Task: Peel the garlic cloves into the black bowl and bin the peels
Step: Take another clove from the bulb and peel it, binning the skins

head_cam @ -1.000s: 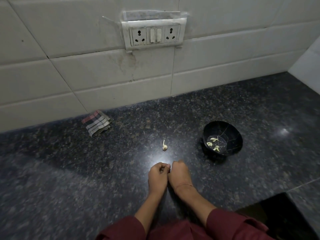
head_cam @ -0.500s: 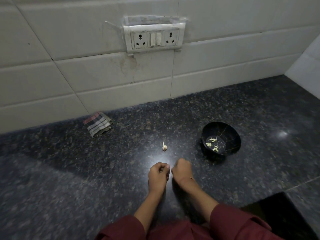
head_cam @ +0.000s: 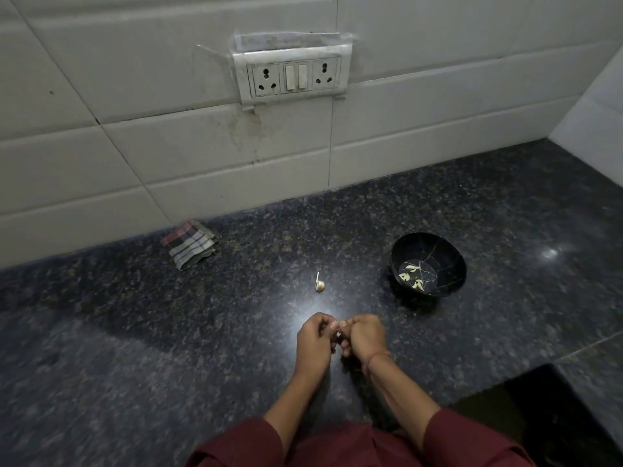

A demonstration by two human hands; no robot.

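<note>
Your left hand [head_cam: 315, 342] and right hand [head_cam: 365, 338] meet low over the dark surface [head_cam: 168, 332]. Both sets of fingers [head_cam: 349, 326] are curled in, tips together, around a held clove [head_cam: 338, 330] that shows only as a pale speck between them. How much skin is left on it cannot be told.

The step looks like stripping that skin. Pinch the clove firmly with one hand and let the other thumbnail lift the papery edge at the root end, then pull it off in long strips instead of crumbs. Work low over the surface so a slip costs little.

The black bowl [head_cam: 451, 264] stands off to your right, with a few peeled cloves [head_cam: 412, 267] in its bottom. Drop only bare garlic there and gather the peels in one spot, as no bin is in view. One loose clove [head_cam: 320, 284] waits just beyond your hands.
</note>
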